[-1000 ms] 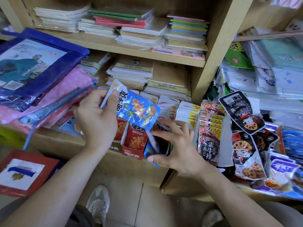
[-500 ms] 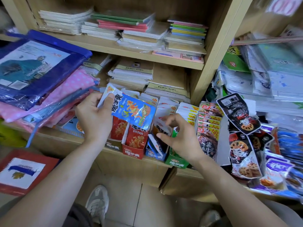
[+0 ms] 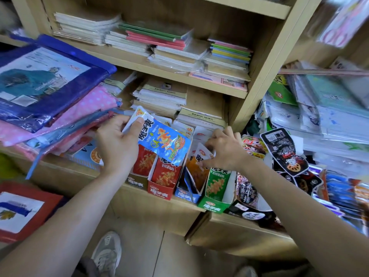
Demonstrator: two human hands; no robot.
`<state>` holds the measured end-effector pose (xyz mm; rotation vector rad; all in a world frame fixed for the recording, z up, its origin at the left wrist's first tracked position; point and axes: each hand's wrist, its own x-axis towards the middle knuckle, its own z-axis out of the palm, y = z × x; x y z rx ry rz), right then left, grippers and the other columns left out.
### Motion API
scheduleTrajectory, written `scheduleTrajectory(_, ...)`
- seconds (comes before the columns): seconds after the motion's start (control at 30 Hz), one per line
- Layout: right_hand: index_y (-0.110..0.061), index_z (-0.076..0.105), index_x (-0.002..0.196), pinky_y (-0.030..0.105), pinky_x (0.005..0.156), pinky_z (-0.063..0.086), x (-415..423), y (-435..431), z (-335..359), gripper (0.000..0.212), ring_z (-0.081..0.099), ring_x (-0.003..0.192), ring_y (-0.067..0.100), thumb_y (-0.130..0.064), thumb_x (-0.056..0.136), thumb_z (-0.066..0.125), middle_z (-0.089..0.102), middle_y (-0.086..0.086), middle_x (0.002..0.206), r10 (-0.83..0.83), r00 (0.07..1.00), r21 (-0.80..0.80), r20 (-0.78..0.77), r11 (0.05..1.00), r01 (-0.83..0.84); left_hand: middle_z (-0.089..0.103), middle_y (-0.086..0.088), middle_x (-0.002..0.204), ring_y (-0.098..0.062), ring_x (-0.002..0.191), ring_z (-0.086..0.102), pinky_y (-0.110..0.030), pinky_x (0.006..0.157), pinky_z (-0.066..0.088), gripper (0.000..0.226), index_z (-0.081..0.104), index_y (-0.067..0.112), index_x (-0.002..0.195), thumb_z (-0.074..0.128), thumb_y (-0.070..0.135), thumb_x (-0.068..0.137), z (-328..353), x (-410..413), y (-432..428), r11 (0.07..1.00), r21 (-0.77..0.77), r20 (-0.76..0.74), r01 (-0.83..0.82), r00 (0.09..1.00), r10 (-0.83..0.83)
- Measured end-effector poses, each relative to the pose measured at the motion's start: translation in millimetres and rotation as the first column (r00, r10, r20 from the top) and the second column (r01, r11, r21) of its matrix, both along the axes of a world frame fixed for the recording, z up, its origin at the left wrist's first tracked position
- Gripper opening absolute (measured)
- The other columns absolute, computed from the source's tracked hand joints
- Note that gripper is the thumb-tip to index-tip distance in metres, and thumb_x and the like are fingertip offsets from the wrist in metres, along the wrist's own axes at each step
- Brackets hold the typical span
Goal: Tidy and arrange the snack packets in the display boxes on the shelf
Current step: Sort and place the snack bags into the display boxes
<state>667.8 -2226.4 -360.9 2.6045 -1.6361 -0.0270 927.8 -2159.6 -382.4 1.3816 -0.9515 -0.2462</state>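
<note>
Since a second ago the right hand (image 3: 225,148) has risen from the front of the blue box (image 3: 186,193) to the packet tops, and the blue packet (image 3: 165,142) has tipped a little lower to the right. That packet is in the left hand (image 3: 117,144), which grips it by the upper-left end with the thumb pressed across its face. It hangs slanted in the air over the red box (image 3: 161,191) and touches no box. The right hand's fingers curl on the white top of an orange packet (image 3: 197,170), which stands tilted in the blue box. A green box (image 3: 214,204) stands just beside it on the right, with green packets upright inside. All three boxes sit in a row at the front edge of the shelf (image 3: 65,166). Behind them lie notebooks (image 3: 165,96) in stacks. Black packets (image 3: 283,150) are heaped to the right.
</note>
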Motion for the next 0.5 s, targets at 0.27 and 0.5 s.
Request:
scheduleTrajectory(0.27, -0.031, 0.054, 0.072, 0.041, 0.085, 0.025, 6.9, 7.3, -3.3, 0.028, 0.035, 0.106, 0.024, -0.045, 0.082, 0.076, 0.043, -0.005, 0.07, -0.059, 0.982, 0.071, 0.178, 0.996, 0.047, 0.064, 0.015, 0.068, 0.004, 0.057, 0.057, -0.012, 0.054, 0.038, 0.02, 0.067, 0.018, 0.08, 0.068, 0.033, 0.093, 5.5, -4.2, 4.5, 1.0, 0.012, 0.02, -0.001, 1.0, 0.001)
scheduleTrajectory(0.5, -0.015, 0.04, 0.063, 0.024, 0.051, 0.016, -14.3, 19.9, 12.1, 0.044, 0.02, 0.052, 0.012, -0.021, 0.088, 0.075, 0.026, 0.0, 0.056, -0.068, 0.549, -0.029, 0.833, 0.986, 0.167, 0.064, 0.007, 0.066, -0.003, 0.06, 0.054, -0.03, 0.057, 0.044, 0.024, 0.066, 0.016, 0.076, 0.069, 0.035, 0.091, 2.9, -4.5, 2.2, 1.0, -0.024, 0.007, 0.008, 1.0, -0.008)
